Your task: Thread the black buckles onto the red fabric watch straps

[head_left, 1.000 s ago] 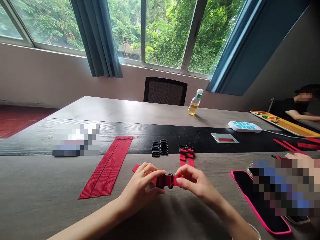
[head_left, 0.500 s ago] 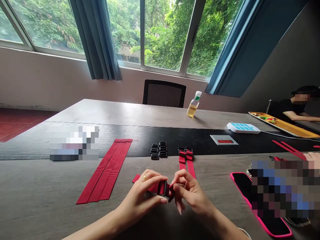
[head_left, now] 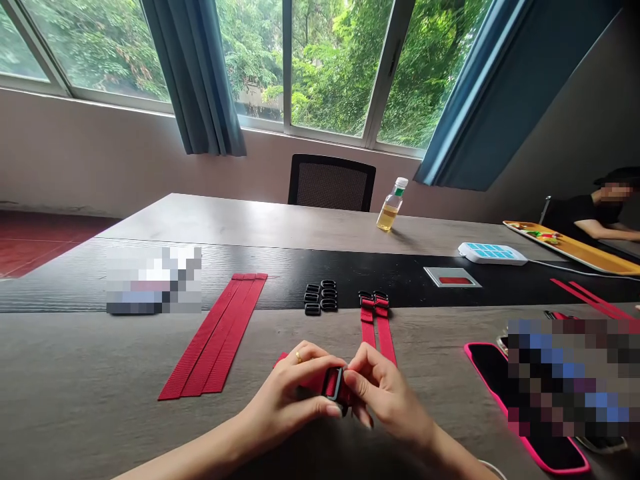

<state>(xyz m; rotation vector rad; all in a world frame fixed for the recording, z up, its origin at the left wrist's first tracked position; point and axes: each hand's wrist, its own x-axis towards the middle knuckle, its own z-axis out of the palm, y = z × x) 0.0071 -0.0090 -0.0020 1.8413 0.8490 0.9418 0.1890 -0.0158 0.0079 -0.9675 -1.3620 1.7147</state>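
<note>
Between thumb and fingers, my left hand (head_left: 293,390) holds a black buckle (head_left: 333,383) with red webbing through it. My right hand (head_left: 383,393) pinches at the buckle's right side, touching it; its fingers hide most of the webbing there. A red strap end (head_left: 281,359) shows behind my left hand. Several flat red straps (head_left: 215,337) lie side by side to the left. Several loose black buckles (head_left: 321,297) sit in two columns on the table's black band. Right of them, two red straps with black buckles (head_left: 374,310) run down behind my right hand.
On the right lie a pink-edged phone (head_left: 530,413), a blurred patch, a framed card (head_left: 453,277), a white power strip (head_left: 493,253) and a yellow tray (head_left: 575,250). A bottle (head_left: 390,208) stands farther back. A person sits at far right. Another blurred item is at left.
My right hand's fingers have closed in against the buckle, and both hands have shifted slightly right. The other person's hand at the right edge has nearly left the view. The camera has tilted a little.
</note>
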